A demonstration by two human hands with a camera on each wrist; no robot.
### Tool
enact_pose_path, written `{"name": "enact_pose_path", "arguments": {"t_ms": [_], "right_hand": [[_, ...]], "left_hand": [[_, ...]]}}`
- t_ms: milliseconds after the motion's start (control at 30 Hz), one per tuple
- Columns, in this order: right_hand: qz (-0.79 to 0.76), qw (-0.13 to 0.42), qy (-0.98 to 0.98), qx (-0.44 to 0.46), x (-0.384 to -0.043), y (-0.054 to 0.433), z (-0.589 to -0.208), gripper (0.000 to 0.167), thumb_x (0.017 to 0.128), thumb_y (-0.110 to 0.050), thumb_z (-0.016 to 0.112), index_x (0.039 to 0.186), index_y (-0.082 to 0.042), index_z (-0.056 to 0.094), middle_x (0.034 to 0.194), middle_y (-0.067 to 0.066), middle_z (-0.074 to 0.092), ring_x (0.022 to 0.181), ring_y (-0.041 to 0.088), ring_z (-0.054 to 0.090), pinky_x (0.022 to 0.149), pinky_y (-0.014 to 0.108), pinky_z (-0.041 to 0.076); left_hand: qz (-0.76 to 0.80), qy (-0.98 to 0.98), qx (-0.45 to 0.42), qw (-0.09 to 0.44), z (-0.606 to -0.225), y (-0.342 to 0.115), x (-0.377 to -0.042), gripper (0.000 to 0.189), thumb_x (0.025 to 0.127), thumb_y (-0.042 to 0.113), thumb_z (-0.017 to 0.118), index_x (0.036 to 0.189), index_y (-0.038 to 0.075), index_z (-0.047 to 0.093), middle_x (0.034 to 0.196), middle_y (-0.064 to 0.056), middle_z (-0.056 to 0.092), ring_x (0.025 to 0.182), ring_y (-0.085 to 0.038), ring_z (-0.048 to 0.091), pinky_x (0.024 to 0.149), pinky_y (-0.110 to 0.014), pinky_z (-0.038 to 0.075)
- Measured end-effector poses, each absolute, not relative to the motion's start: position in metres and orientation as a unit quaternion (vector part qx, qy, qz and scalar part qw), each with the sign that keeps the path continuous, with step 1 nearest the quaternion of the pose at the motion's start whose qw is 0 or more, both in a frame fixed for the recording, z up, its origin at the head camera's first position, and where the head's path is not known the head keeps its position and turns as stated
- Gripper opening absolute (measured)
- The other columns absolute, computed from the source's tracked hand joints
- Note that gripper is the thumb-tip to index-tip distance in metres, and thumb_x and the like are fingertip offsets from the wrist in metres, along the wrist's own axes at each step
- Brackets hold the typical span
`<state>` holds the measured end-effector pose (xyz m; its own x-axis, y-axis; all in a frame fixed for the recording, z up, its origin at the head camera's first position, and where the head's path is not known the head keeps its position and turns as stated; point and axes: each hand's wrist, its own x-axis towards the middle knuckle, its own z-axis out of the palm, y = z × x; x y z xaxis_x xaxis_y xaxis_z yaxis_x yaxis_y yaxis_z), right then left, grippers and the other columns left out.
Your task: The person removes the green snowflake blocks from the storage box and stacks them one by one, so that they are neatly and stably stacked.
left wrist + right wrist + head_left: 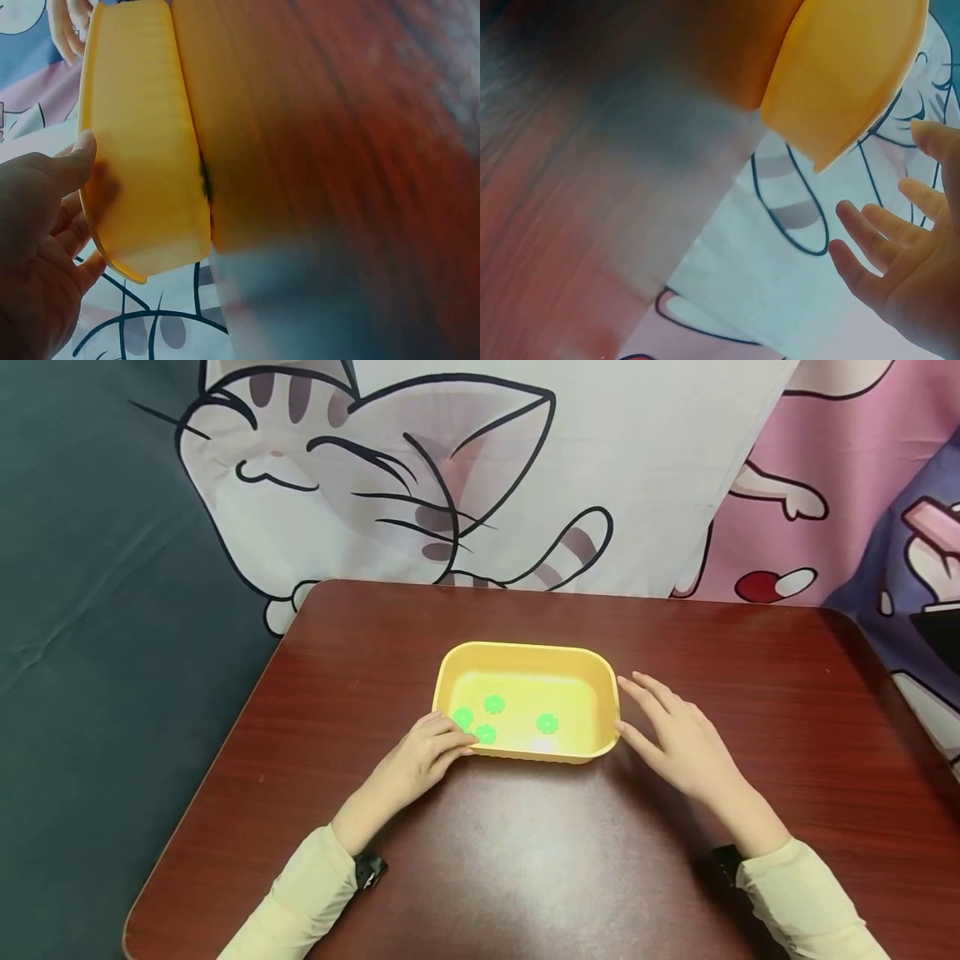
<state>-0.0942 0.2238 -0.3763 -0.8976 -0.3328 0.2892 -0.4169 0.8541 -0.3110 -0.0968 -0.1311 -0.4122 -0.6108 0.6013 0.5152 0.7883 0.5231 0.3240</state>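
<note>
A yellow plastic basin (577, 697) with rounded corners sits on the table. Several small green scalloped discs (547, 723) lie on its floor, most of them toward the left end. At the near left corner my left hand (420, 760) grips the rim, thumb on the outer wall and fingers over the edge, as the left wrist view shows. Beside the right end is my right hand (690, 747), its fingers spread and extended toward the basin wall. In the right wrist view those fingers (862, 232) are apart from the basin and hold nothing.
The reddish-brown wooden table (360, 677) has rounded corners. Behind it hangs a cloth (645, 443) printed with a cartoon cat, and a pink and blue printed cloth (840, 435) is at the right. A dark green surface (90, 693) lies to the left.
</note>
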Motion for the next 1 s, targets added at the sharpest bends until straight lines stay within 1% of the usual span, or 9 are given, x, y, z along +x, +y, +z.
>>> {"name": "enact_pose_path", "arguments": {"t_ms": [67, 167, 300, 400, 600, 733, 833, 900, 1000], "right_hand": [[0.184, 0.11, -0.955, 0.203, -0.095, 0.22, -0.376, 0.057, 0.087, -0.032, 0.065, 0.138, -0.015, 0.044, 0.141, 0.013, 0.042, 0.118, 0.036, 0.049, 0.092, 0.055, 0.039], [0.181, 0.113, -0.953, 0.217, -0.096, 0.215, -0.376, 0.057, 0.088, -0.032, 0.064, 0.138, -0.014, 0.045, 0.14, 0.012, 0.043, 0.12, 0.033, 0.048, 0.091, 0.053, 0.04], [0.178, 0.12, -0.948, 0.234, -0.1, 0.209, -0.375, 0.057, 0.087, -0.032, 0.065, 0.137, -0.014, 0.046, 0.139, 0.012, 0.044, 0.123, 0.029, 0.047, 0.09, 0.051, 0.041], [0.172, 0.12, -0.945, 0.251, -0.106, 0.202, -0.374, 0.055, 0.087, -0.034, 0.064, 0.136, -0.014, 0.047, 0.136, 0.012, 0.048, 0.121, 0.028, 0.048, 0.088, 0.05, 0.042], [0.159, 0.108, -0.941, 0.278, -0.118, 0.186, -0.371, 0.051, 0.088, -0.038, 0.061, 0.133, -0.016, 0.05, 0.129, 0.008, 0.055, 0.107, 0.028, 0.057, 0.085, 0.047, 0.044], [0.152, 0.103, -0.94, 0.289, -0.13, 0.177, -0.372, 0.042, 0.089, -0.038, 0.06, 0.123, -0.014, 0.059, 0.116, 0.007, 0.064, 0.091, 0.027, 0.063, 0.074, 0.044, 0.049], [0.141, 0.08, -0.942, 0.293, -0.138, 0.171, -0.374, 0.037, 0.089, -0.038, 0.06, 0.116, -0.012, 0.064, 0.105, 0.008, 0.068, 0.086, 0.026, 0.065, 0.069, 0.044, 0.051], [0.132, 0.056, -0.944, 0.298, -0.143, 0.168, -0.375, 0.035, 0.089, -0.037, 0.061, 0.114, -0.011, 0.065, 0.103, 0.009, 0.068, 0.089, 0.024, 0.065, 0.07, 0.044, 0.052], [0.119, 0.022, -0.943, 0.31, -0.149, 0.164, -0.377, 0.035, 0.088, -0.036, 0.063, 0.114, -0.011, 0.065, 0.104, 0.009, 0.068, 0.092, 0.026, 0.065, 0.073, 0.046, 0.051]], "left_hand": [[-0.27, -0.855, -0.41, 0.17, -0.412, -0.131, -0.098, 0.015, 0.08, 0.011, 0.072, 0.095, 0.007, 0.072, 0.084, 0.0, 0.064, 0.083, -0.014, 0.059, 0.096, -0.05, 0.041], [-0.263, -0.853, -0.419, 0.165, -0.409, -0.13, -0.101, 0.014, 0.08, 0.011, 0.072, 0.094, 0.007, 0.073, 0.081, 0.0, 0.063, 0.08, -0.014, 0.057, 0.089, -0.042, 0.045], [-0.248, -0.851, -0.434, 0.163, -0.404, -0.129, -0.104, 0.014, 0.08, 0.012, 0.071, 0.093, 0.007, 0.074, 0.079, 0.001, 0.064, 0.077, -0.015, 0.056, 0.08, -0.033, 0.045], [-0.238, -0.85, -0.441, 0.163, -0.404, -0.131, -0.106, 0.013, 0.08, 0.011, 0.071, 0.093, 0.008, 0.074, 0.079, 0.002, 0.064, 0.077, -0.014, 0.058, 0.08, -0.033, 0.046], [-0.226, -0.848, -0.452, 0.161, -0.403, -0.132, -0.108, 0.014, 0.08, 0.012, 0.071, 0.094, 0.008, 0.073, 0.079, 0.002, 0.063, 0.077, -0.013, 0.06, 0.082, -0.033, 0.047], [-0.224, -0.847, -0.454, 0.162, -0.403, -0.131, -0.109, 0.014, 0.079, 0.011, 0.073, 0.093, 0.008, 0.073, 0.077, 0.002, 0.063, 0.074, -0.012, 0.059, 0.08, -0.032, 0.047], [-0.221, -0.847, -0.455, 0.162, -0.403, -0.132, -0.111, 0.013, 0.079, 0.011, 0.073, 0.092, 0.008, 0.073, 0.076, 0.002, 0.062, 0.072, -0.012, 0.059, 0.076, -0.031, 0.047], [-0.221, -0.847, -0.456, 0.159, -0.403, -0.132, -0.111, 0.012, 0.079, 0.011, 0.074, 0.091, 0.008, 0.073, 0.076, 0.002, 0.062, 0.072, -0.011, 0.059, 0.075, -0.031, 0.048], [-0.225, -0.846, -0.459, 0.15, -0.401, -0.131, -0.112, 0.011, 0.079, 0.01, 0.074, 0.089, 0.008, 0.073, 0.075, 0.001, 0.062, 0.07, -0.012, 0.06, 0.072, -0.031, 0.048]]}}
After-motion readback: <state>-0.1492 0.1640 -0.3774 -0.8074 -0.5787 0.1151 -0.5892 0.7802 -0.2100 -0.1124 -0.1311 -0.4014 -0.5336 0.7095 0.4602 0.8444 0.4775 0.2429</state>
